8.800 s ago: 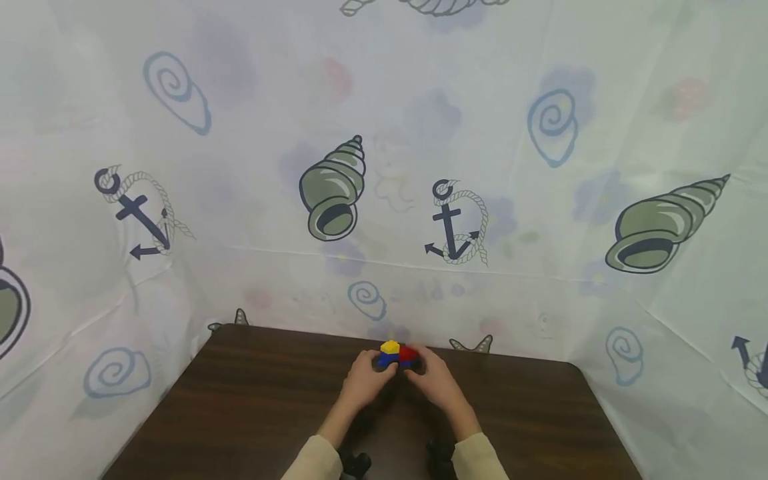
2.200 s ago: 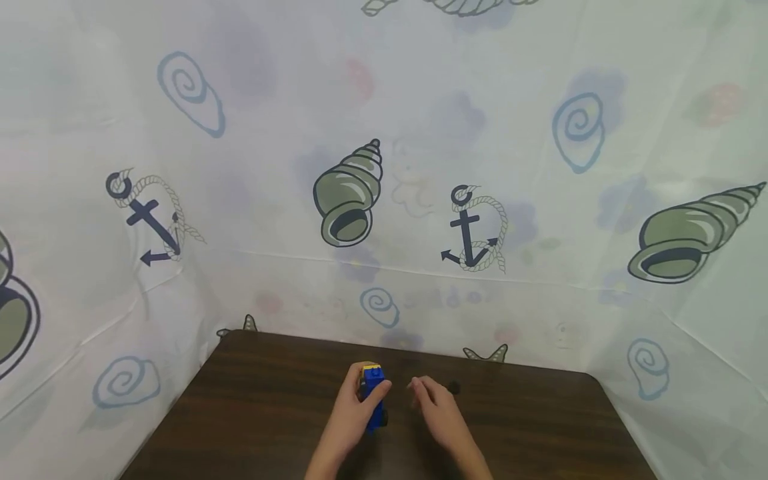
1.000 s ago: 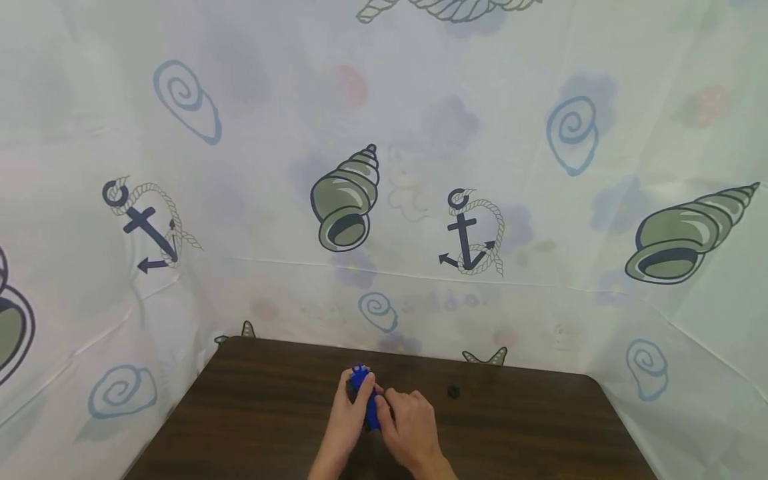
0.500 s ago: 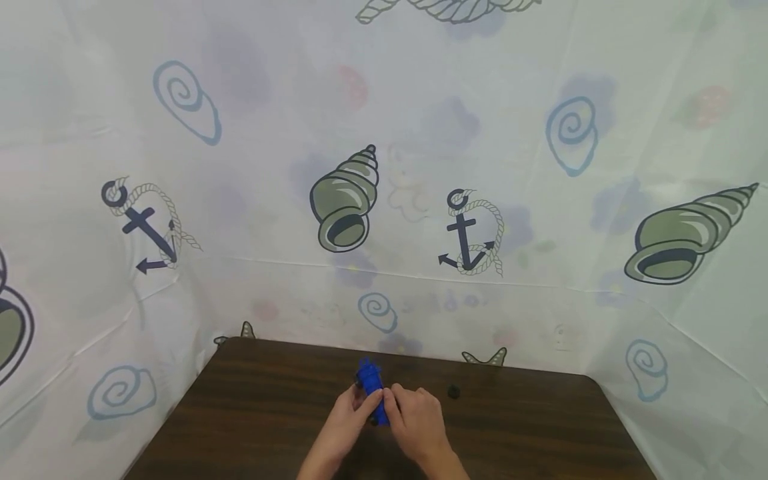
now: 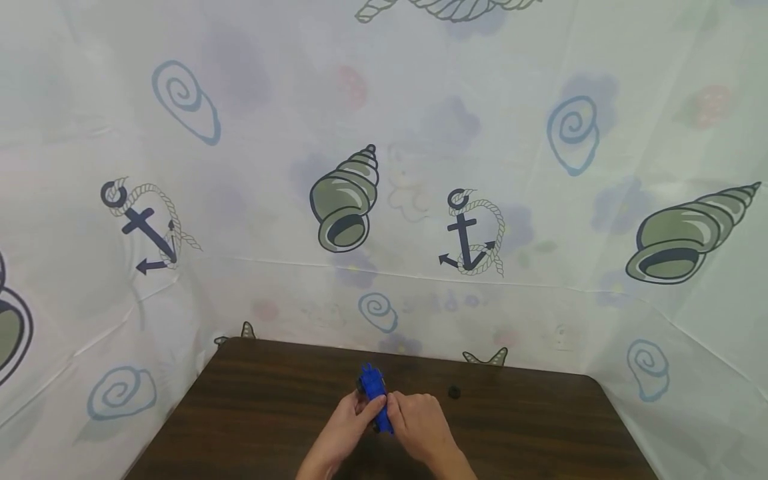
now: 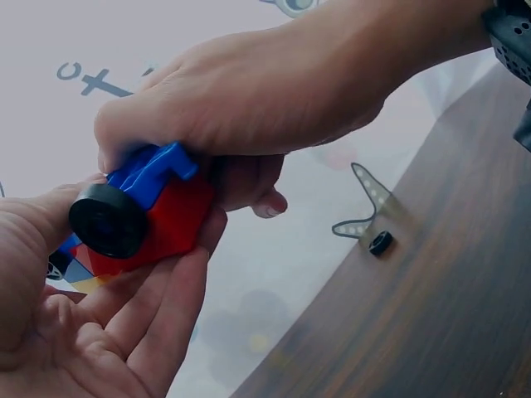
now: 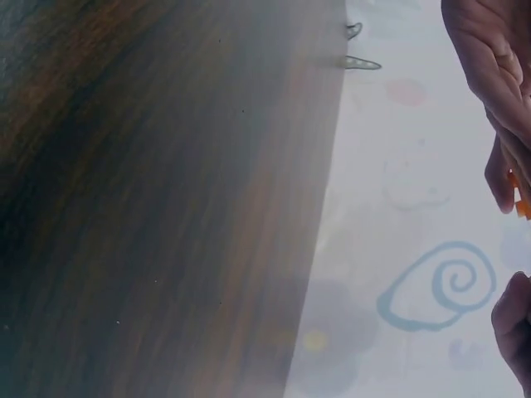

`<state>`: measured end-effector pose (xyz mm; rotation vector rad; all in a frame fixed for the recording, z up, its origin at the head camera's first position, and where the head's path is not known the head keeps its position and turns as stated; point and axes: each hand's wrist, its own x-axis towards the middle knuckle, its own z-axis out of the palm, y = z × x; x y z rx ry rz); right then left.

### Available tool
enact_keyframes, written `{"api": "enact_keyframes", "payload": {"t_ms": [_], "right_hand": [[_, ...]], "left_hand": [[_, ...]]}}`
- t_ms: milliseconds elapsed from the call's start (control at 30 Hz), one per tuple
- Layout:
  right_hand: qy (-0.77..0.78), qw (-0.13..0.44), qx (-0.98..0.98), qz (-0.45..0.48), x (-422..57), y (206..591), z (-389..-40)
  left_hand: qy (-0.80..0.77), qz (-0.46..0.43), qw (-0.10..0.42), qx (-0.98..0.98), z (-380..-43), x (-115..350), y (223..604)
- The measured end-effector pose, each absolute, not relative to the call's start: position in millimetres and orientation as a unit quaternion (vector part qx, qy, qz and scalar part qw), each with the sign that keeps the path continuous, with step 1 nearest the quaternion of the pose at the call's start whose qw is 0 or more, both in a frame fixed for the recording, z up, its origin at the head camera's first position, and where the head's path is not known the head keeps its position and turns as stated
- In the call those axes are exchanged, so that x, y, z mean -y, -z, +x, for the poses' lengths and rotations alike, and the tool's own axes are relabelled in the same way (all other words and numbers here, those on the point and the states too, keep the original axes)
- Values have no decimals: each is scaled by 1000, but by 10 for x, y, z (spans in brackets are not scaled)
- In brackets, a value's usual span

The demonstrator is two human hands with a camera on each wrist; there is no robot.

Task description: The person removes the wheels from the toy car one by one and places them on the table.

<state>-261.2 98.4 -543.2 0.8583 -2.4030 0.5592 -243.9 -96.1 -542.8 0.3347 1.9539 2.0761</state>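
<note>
A toy car (image 5: pixel 373 383) built of blocks is held above the table, its blue underside turned up toward the head camera. My left hand (image 5: pixel 345 421) grips it, thumb across the blue base and fingers beneath. In the left wrist view, its red body (image 6: pixel 178 217) rests against those fingers, and a black wheel (image 6: pixel 108 220) sits on the near side. My right hand (image 5: pixel 421 419) pinches at the car's right side; its curled fingers hide what lies between them. A loose black wheel (image 5: pixel 454 393) lies on the table to the right of the hands.
The dark wood-grain table (image 5: pixel 258 400) has rounded far corners. Behind it and along both sides hangs a white sheet (image 5: pixel 270 200) printed with shells and anchors.
Earlier both hands held the car with yellow and red up; later the left held it alone. Since then the right hand has come back onto it, and the car has tilted, underside up.
</note>
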Motion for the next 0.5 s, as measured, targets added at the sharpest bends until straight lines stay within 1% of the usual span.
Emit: {"api": "enact_keyframes", "payload": {"t_ms": [267,500], "right_hand": [[-277,215,884,309,-968,5446,-2597],[-286,219,885,296,-957,5466,-2570]], "left_hand": [[-723,121,126,-668,-2451,959,5433],[-715,128,121,-677,-2456,966,5440]]}}
